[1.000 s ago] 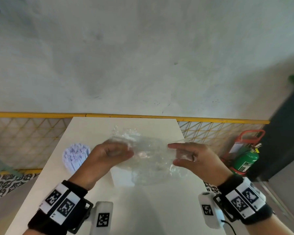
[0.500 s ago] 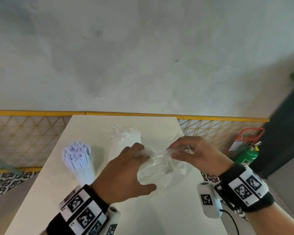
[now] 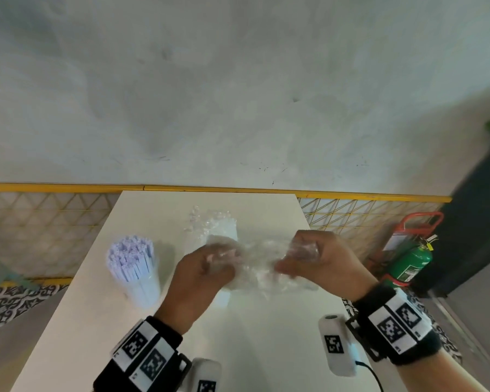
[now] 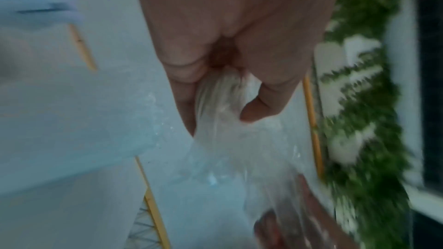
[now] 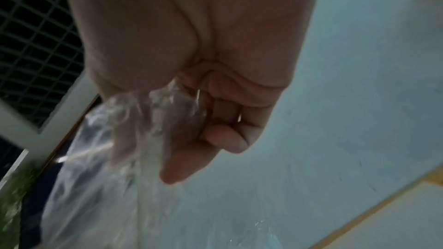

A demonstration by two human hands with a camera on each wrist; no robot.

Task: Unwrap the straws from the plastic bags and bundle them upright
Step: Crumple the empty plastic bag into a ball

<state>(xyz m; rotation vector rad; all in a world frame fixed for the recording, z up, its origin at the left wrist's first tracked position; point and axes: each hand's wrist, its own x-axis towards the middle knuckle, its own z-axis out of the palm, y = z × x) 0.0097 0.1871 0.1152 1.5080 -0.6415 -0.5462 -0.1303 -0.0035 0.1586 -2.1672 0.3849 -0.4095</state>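
Industrial or workshop-like space — bare concrete wall [image 3: 238,80], yellow mesh railing [image 3: 365,210], green fire extinguisher [image 3: 410,264] (floor-standing), white table [image 3: 96,321]

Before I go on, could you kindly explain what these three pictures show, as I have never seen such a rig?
No machine here: a person works bare-handed, with cameras strapped to the head and both wrists. The wide picture looks down from the head; the two close ones look along each hand. The left hand and right hand both grip a crumpled clear bag above a white table. On the table stands an upright bundle of straws; further back lies more clear plastic.
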